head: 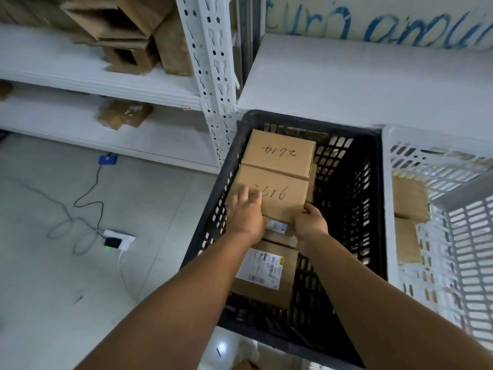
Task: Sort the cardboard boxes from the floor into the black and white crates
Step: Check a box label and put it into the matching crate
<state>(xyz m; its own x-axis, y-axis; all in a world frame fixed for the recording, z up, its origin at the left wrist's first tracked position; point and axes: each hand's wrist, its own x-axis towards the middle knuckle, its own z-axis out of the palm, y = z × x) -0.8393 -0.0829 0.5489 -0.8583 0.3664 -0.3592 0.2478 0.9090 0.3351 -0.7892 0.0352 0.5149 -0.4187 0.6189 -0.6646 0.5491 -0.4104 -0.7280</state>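
Observation:
A black crate [376,214] stands in the middle with several cardboard boxes along its left side. Both my hands are on a box with handwritten digits [280,194]: my left hand [246,213] lies flat on its top left part, and my right hand [310,224] grips its near right corner. Behind it sits another handwritten box [280,152]. Nearer me lies a box with a white shipping label [262,273]. To the right stands a white crate [389,182] with cardboard boxes [409,198] inside.
White metal shelving [210,76] rises at the left, with open cardboard boxes [125,30] on the upper shelf and a taped package [124,113] lower down. A power strip [118,239] and cables [90,188] lie on the tiled floor at left.

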